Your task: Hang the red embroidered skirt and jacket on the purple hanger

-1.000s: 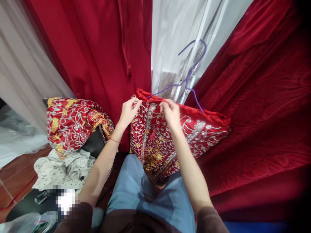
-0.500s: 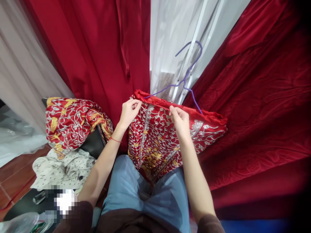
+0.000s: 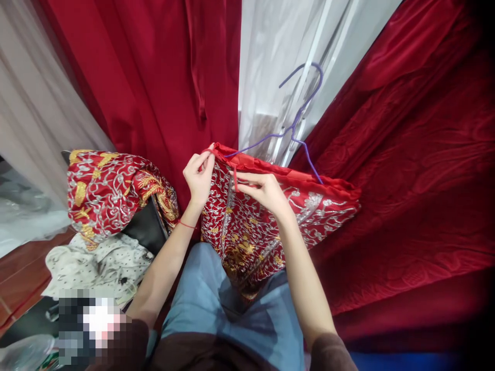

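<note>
A red garment (image 3: pixel 251 232), thickly embroidered in silver and gold, hangs in front of my knees with a plain red satin band (image 3: pixel 294 178) along its top edge. The arms of a purple wire hanger (image 3: pixel 297 116) go down inside that top edge. At the garment's upper left corner, my left hand (image 3: pixel 199 172) is closed in a pinch on the red band. Just right of it, my right hand (image 3: pixel 263 190) has a narrow red ribbon (image 3: pixel 235 179) between its fingertips, in front of the embroidery.
A similar embroidered red cloth (image 3: pixel 108 190) is draped over a black chair (image 3: pixel 145 226) on the left. Below it lies a dotted white cloth (image 3: pixel 96 263). Red curtains (image 3: pixel 154 62) and a dark red drape (image 3: pixel 417 206) flank white sheer fabric (image 3: pixel 266 62). A clear plastic item (image 3: pixel 29 353) sits lower left.
My left hand has moved left and up to the corner of the band. The right hand has shifted left from the band and now has the red ribbon in its fingers.
</note>
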Tool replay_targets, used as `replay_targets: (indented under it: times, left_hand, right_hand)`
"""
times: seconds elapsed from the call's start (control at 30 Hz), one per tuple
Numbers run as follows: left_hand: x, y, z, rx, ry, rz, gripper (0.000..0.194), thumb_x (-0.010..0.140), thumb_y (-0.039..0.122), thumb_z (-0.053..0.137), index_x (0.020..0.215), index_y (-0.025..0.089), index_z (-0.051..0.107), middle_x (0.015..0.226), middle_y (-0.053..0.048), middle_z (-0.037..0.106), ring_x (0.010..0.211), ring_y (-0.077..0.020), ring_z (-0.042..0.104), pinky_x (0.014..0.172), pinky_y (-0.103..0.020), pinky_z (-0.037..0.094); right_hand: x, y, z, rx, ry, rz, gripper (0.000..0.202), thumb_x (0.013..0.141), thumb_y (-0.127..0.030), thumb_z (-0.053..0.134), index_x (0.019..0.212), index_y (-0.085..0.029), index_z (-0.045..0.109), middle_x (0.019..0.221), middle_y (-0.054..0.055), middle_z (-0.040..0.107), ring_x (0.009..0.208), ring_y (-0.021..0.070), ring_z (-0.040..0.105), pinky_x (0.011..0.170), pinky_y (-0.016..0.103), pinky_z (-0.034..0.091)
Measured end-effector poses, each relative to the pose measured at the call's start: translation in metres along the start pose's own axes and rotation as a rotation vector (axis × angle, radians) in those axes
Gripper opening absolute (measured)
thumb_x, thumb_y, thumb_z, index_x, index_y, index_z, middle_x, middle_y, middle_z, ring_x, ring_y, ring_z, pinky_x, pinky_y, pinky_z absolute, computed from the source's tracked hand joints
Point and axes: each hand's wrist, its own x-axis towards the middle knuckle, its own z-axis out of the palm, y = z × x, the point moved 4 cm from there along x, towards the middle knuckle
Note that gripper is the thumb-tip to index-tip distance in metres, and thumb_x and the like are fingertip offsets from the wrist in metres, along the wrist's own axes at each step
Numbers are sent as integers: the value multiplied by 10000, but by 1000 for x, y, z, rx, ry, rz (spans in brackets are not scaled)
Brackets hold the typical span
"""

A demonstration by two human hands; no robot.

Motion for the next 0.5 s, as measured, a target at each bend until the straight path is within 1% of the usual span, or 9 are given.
replay_targets:
  times: [0.07,0.1,0.13,0.2,0.23,0.27,0.3,0.4,0.5]
  left_hand:
    - [2,0,0,-76,30,-53,320,897,511,647,933,223,780,781,-9,647,671,-99,555,648,-253,474]
    - [3,0,1,-136,-20,-91,353,890,546,639,905,223,783,751,-7,648,623,-92,538,607,-249,463]
    - [4,1,4,-188,-125,-125,378,864,574,656,858,218,785,705,-3,640,579,-87,519,573,-245,452]
    - [2,5,9,-226,-433,-158,387,770,585,749,732,200,776,629,-1,620,559,-95,527,568,-250,462]
    - [-1,8,10,-219,-579,-160,377,722,566,797,689,192,768,631,-7,630,594,-109,562,604,-259,486]
    - [-3,10,10,-206,-691,-164,364,688,543,829,674,185,763,658,-17,650,644,-127,596,651,-270,508]
    - [-5,12,8,-192,-764,-177,353,671,522,847,683,179,763,697,-26,670,688,-140,618,689,-280,519]
    - [-9,12,2,-161,-847,-250,342,666,481,857,743,162,761,786,-34,678,722,-137,612,699,-276,507]
    - [-12,9,1,-119,-891,-290,343,641,442,875,787,154,758,810,-16,634,706,-109,565,670,-249,465]
  right_hand:
    - [2,-7,-1,92,33,-32,312,883,-397,669,1175,-323,749,1144,-12,758,907,197,709,824,368,552]
    - [3,-8,-2,112,84,-36,303,903,-403,645,1178,-326,745,1179,-18,745,1004,214,709,887,397,554]
    - [4,-9,-4,108,142,-37,297,918,-407,626,1178,-326,744,1207,-25,733,1081,226,698,942,422,546]
    - [5,-8,-7,44,231,-36,291,930,-405,612,1178,-328,744,1221,-33,725,1152,241,681,1000,450,527]
    - [6,-8,-8,-4,242,-42,286,933,-400,613,1177,-332,745,1212,-35,728,1157,248,682,1005,452,524]
    - [7,-8,-7,-53,223,-56,279,933,-392,617,1173,-338,747,1201,-35,733,1151,254,686,997,445,525]
    - [8,-9,-6,-101,185,-77,268,931,-385,625,1163,-344,752,1184,-33,741,1134,258,694,976,429,529]
    - [9,-12,-1,-252,46,-166,222,926,-363,649,1107,-348,777,1075,-13,777,996,242,735,852,348,530]
    - [9,-15,2,-457,-24,-274,186,936,-317,649,1052,-316,795,923,6,789,847,193,731,728,278,476]
